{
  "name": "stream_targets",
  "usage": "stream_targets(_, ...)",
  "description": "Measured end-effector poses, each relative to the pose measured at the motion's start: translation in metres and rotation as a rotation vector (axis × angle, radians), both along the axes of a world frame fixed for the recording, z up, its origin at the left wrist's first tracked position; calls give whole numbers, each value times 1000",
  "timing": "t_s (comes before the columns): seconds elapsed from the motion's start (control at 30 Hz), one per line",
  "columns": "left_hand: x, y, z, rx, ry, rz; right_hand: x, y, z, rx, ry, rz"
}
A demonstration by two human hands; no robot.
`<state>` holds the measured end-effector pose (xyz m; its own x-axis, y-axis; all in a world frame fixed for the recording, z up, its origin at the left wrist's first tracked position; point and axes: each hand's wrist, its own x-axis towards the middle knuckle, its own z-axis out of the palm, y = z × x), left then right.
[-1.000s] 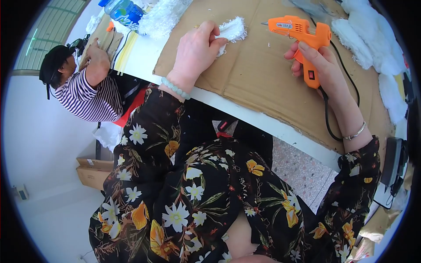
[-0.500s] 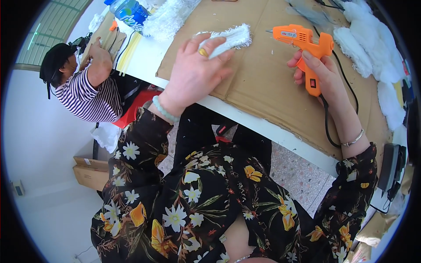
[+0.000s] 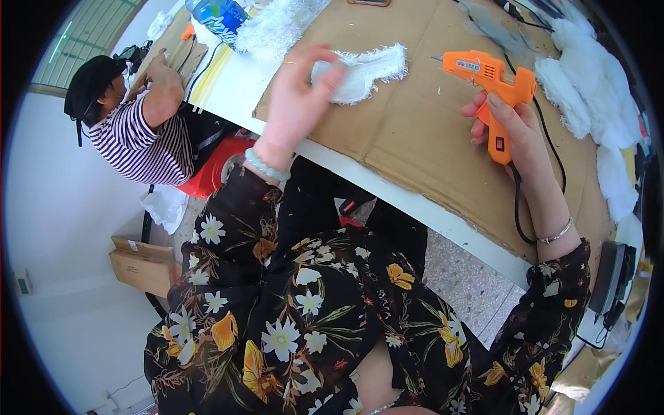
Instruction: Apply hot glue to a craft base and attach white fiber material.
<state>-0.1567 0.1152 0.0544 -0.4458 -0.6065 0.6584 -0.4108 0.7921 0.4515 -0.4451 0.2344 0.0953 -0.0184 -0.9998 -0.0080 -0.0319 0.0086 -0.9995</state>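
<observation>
An orange hot glue gun is in my right hand, with the fingers wrapped round its handle and the nozzle pointing left above the cardboard. Its black cable runs down from the handle past my wrist. My left hand is raised at the near left side of a fuzzy white piece of fabric, blurred by motion. Thumb and forefinger stand apart, and I see nothing held in them. The fabric lies on the brown cardboard sheet, a smoother whitish area showing at its left end.
Fluffy white stuffing is heaped at the right. White shaggy fabric and a blue-labelled bottle stand at the far left. A co-worker in a striped shirt sits left at the table. A phone lies at the top edge.
My left hand has turned and drawn left off the fuzzy fabric, uncovering more of it. My right hand keeps hold of the glue gun. The view has shifted slightly.
</observation>
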Motion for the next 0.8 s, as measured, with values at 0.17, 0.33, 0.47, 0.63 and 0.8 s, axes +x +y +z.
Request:
stream_targets(0.17,33,4,2,244,433,332,1,2,0,-13,-21,-5)
stream_targets(0.33,35,34,0,-241,-96,164,-2,5,1,-29,-1,42)
stream_targets(0.47,33,25,-7,-303,-173,148,-4,5,-5,-59,39,93)
stream_targets(0.63,36,-3,2,-137,-76,216,15,8,23,-63,86,148)
stream_targets(0.8,22,-43,7,-52,-147,64,45,-6,39,-6,210,261)
